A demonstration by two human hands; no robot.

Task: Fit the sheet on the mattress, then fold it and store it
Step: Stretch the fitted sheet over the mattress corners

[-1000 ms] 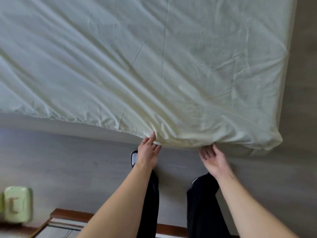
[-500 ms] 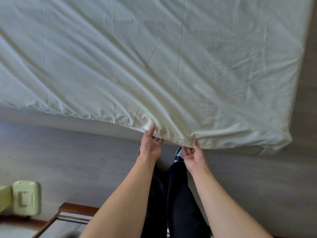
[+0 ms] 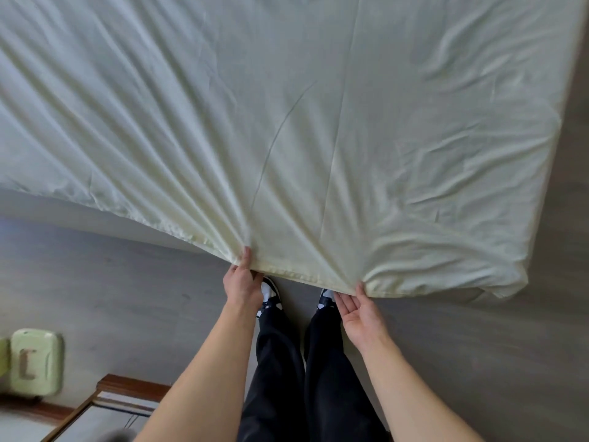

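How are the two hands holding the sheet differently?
The left hand shows its back and pinches the sheet edge with the thumb on top; the right hand is turned palm up, its fingers straighter, with the fingertips at the hem. The folds that fan out from the left hand are tight and bunched; at the right hand the cloth looks looser. Both hands meet the same near edge, above the shoes.

One sheet covers the upper part of the view. Below its near hem are two hands: the left hand and, to its right, the right hand. Also below the hem are two shoes, two dark trouser legs, one pale green box far to the lower left, and one wooden frame.
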